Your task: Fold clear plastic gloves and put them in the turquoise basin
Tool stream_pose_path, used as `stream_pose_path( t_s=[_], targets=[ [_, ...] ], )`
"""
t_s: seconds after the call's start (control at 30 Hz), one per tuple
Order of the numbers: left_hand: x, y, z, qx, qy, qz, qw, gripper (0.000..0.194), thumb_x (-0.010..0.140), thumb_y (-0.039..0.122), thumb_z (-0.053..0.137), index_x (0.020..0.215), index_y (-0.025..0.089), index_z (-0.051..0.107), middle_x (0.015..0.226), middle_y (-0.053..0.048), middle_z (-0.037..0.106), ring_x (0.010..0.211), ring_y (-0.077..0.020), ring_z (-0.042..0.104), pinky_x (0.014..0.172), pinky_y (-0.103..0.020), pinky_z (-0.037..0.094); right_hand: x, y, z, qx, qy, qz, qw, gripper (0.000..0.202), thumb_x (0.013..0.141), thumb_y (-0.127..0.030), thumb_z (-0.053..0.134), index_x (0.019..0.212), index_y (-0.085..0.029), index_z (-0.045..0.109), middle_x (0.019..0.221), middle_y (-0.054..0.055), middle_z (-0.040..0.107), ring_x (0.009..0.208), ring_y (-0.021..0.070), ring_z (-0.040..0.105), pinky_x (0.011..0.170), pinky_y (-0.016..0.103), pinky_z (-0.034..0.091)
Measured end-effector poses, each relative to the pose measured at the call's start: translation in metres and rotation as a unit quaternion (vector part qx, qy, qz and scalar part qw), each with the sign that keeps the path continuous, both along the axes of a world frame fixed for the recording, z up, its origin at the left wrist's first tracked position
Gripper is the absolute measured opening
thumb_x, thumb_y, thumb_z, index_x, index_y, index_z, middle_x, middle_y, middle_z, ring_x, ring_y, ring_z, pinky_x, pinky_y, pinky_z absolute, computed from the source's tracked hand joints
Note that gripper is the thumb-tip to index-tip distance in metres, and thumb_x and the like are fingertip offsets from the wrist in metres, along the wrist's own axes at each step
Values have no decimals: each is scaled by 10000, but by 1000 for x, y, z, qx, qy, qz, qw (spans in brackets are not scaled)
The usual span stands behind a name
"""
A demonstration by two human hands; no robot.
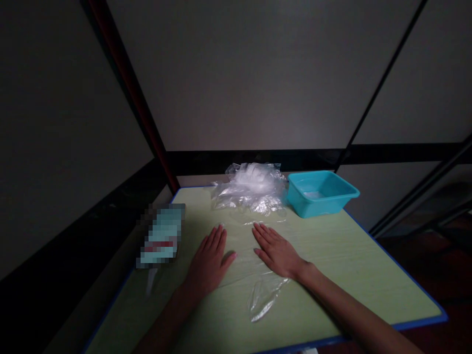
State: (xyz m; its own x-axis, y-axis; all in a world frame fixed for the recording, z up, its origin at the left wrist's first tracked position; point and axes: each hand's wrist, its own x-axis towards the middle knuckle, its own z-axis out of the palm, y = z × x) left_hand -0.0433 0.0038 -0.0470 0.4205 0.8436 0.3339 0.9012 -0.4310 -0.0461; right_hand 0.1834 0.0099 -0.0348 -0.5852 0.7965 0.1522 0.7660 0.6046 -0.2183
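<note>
A thin clear plastic bag (263, 297) lies on the pale green table, its loose end crumpled toward the front edge. My left hand (210, 260) rests palm down on the bag's left side, fingers stretched forward and thumb out. Across from it, my right hand (275, 250) also lies flat on the film, fingers pointing forward and left. Neither hand grips anything. The outline of the film between the hands is hard to make out because it is transparent.
A heap of crumpled clear plastic bags (252, 187) sits at the table's back edge. Right of it stands a turquoise plastic basin (317, 204). A blurred-out, pixelated object (162, 236) is at the left edge. The table (368, 285) has a blue rim, and walls stand behind and left.
</note>
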Motion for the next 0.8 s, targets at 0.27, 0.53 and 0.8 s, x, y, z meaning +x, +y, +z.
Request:
stream_pose_path(
  t_s=[0.27,0.53,0.8],
  targets=[
    [-8,-10,-3,5,20,9,1000,570,848,452,312,1252,55,383,1326,-176,374,1233,-263,324,973,-401,313,-8,-7,4,-3,-10,14,1000,555,896,-388,279,1356,-85,216,1414,111,157,1299,215,119,1055,391,194],
    [-14,-9,-7,13,0,72,997,639,829,503,309,1239,16,366,1287,-242,395,1217,-308,337,946,-451,325,-11,-8,5,-1,1,16,1000,542,896,-380,282,1355,-98,224,1413,100,161,1299,211,119,1053,396,204],
    [28,23,30,-21,9,-53,998,489,878,353,286,1247,45,380,1342,-172,351,1247,-222,304,996,-358,292,-12,-8,6,-5,-5,17,1000,539,896,-380,282,1347,-89,247,1411,107,171,1297,218,120,1055,396,194]
  ],
)
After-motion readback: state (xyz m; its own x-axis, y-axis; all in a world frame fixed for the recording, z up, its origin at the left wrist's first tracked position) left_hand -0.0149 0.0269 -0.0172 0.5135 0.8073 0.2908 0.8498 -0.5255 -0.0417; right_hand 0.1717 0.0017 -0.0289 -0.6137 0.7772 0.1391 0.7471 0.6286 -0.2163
